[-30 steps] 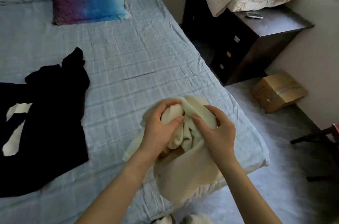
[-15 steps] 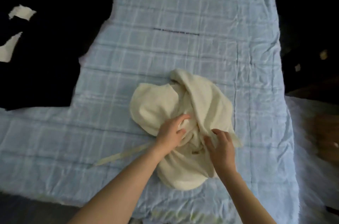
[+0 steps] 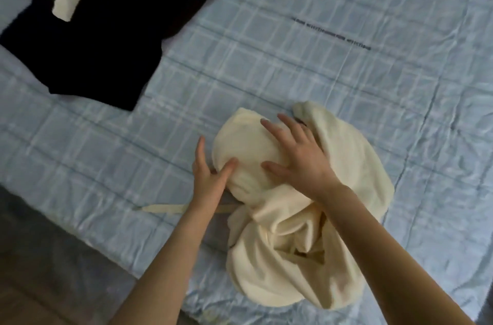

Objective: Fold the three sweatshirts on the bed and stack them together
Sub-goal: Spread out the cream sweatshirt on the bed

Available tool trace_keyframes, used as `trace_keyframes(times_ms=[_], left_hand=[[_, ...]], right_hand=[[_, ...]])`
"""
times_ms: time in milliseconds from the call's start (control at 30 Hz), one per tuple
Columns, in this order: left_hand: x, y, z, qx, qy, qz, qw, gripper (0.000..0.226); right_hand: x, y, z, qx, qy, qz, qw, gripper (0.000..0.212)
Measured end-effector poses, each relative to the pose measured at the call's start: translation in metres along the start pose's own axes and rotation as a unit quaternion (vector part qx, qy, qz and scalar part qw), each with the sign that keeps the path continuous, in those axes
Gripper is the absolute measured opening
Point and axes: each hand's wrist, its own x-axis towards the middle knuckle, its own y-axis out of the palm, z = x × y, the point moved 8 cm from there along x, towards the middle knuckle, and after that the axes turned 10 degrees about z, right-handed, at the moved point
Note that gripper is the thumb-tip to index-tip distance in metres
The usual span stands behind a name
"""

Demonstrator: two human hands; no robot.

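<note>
The pale blue checked bedsheet [image 3: 346, 79] fills most of the view and serves as the folding surface. A line of dark print [image 3: 330, 34] runs across its far part. At the far left lies a black sweatshirt with white patches [image 3: 112, 31], spread fairly flat and well apart from the hands. It looks unfolded, probably set aside for its turn.

Near the front edge of the bed sits the cream-coloured fleecy hooded sweatshirt [image 3: 293, 223]. It is bunched and twisted, with its lower part hanging towards the edge and its rounded hood [image 3: 245, 143] turned up onto the sheet. A third sweatshirt is not in view.

Both hands are on that hood, and neither grasps anything:

- **Right hand** [image 3: 296, 159]: it lies palm down with fingers spread, pressing the fabric flat.
- **Left hand** [image 3: 208, 172]: its fingers are straight, with the thumb on the cloth and the fingers along the hood's left rim on the sheet. It appears to be steadying or smoothing that side.

The flat, released hands suggest that the step in hand is smoothing the hood before any fold is made, so the task seems to be at an early stage.

A thin cream drawstring [image 3: 162, 209] trails out to the left from under the left wrist. It will likely need tucking in before folding.
</note>
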Motion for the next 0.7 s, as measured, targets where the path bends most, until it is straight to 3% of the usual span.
trace_keyframes(times_ms=[67,100,267,400,533,700], left_hand=[[0.012,0.01,0.0,-0.062,0.002,0.04,0.997,0.074],[0.016,0.013,-0.005,-0.055,0.023,0.046,0.997,0.067],[0.034,0.028,-0.075,0.024,0.168,0.088,0.982,0.048],[0.044,0.067,-0.151,0.029,0.258,0.157,0.953,0.048],[0.067,0.106,-0.237,0.028,0.32,0.186,0.929,0.045],[0.105,0.152,-0.371,0.038,0.427,0.183,0.885,0.042]], right_hand=[[0.028,0.019,-0.005,0.068,0.008,0.068,0.995,0.077],[0.035,0.021,-0.008,0.104,0.004,0.062,0.993,0.07],[0.025,-0.024,-0.022,0.222,0.018,-0.127,0.967,0.039],[0.021,-0.097,-0.023,0.318,0.021,-0.226,0.92,0.038],[0.032,-0.184,-0.018,0.328,-0.002,-0.303,0.895,0.035],[0.05,-0.304,-0.033,0.289,-0.024,-0.455,0.842,0.033]])
